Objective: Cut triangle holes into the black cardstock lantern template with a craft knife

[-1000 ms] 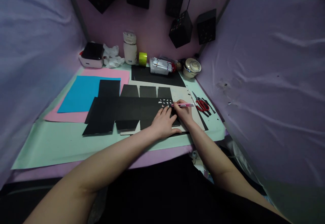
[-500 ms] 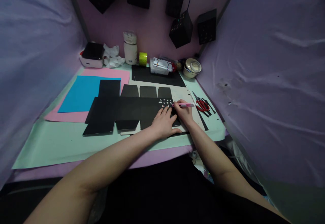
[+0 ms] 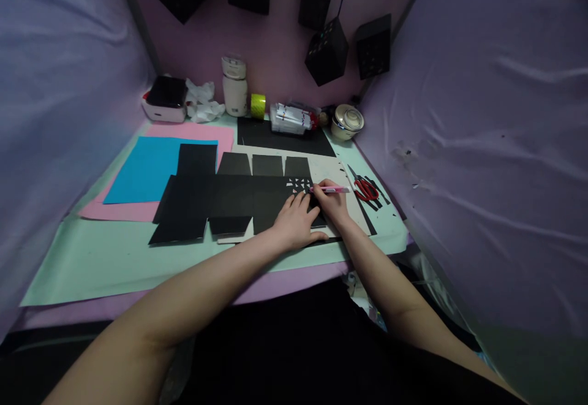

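A flat black card box template [image 3: 220, 196] with trapezoid flaps lies across a pale board [image 3: 324, 168]. Near its right end are several small cut-out triangles [image 3: 299, 184], through which the light surface shows. My left hand [image 3: 296, 221] presses flat on the card just below those holes, fingers spread. In my right hand [image 3: 331, 203] is a slim pink craft knife [image 3: 337, 189], gripped like a pen. Its tip meets the card beside the cut-outs; my fingers partly hide the blade.
Red-handled scissors [image 3: 366, 189] lie right of the board among black offcuts [image 3: 376, 203]. Blue paper [image 3: 138, 172] and pink paper [image 3: 114, 211] are at left. Behind stand a white bottle [image 3: 235, 95], yellow tape [image 3: 258, 106] and a lidded bowl [image 3: 348, 123]. Black boxes [image 3: 327, 52] hang above.
Very little differs: the whole view has shifted slightly. Both hands stay on the card, and the knife tip remains near the same cut-outs.
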Motion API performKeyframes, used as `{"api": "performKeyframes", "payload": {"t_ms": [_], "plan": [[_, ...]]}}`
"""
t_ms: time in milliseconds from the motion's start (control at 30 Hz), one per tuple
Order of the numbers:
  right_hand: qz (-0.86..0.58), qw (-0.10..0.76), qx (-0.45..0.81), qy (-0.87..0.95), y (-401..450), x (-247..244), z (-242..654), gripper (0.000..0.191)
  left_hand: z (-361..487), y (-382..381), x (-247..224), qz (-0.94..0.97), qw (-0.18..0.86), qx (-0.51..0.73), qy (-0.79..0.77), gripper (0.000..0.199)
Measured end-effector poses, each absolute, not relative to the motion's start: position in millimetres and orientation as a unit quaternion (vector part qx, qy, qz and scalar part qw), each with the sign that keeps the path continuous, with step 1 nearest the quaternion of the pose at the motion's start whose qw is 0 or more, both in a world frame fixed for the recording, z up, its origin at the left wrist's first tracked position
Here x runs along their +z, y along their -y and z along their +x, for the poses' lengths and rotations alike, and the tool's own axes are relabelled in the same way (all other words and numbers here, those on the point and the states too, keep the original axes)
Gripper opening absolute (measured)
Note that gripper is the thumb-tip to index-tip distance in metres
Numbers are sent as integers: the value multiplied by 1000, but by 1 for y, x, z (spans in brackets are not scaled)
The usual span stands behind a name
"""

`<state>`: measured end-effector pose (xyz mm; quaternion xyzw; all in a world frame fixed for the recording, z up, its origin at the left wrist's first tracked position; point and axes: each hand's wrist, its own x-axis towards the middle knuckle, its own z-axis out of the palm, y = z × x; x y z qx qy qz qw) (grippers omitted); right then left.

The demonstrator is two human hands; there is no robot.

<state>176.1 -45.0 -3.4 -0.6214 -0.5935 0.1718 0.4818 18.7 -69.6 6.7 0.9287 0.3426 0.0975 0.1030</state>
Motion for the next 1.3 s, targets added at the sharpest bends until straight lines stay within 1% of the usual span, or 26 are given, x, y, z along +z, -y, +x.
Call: {"api": "performKeyframes", "payload": {"t_ms": [933,1300], "plan": [[-628,485,166,585,47,-3,176,17,19,70,7,927,102,99,-346,81],[-635,481,157,584,47,-4,178,20,18,71,9,926,108,98,-348,81]]}}
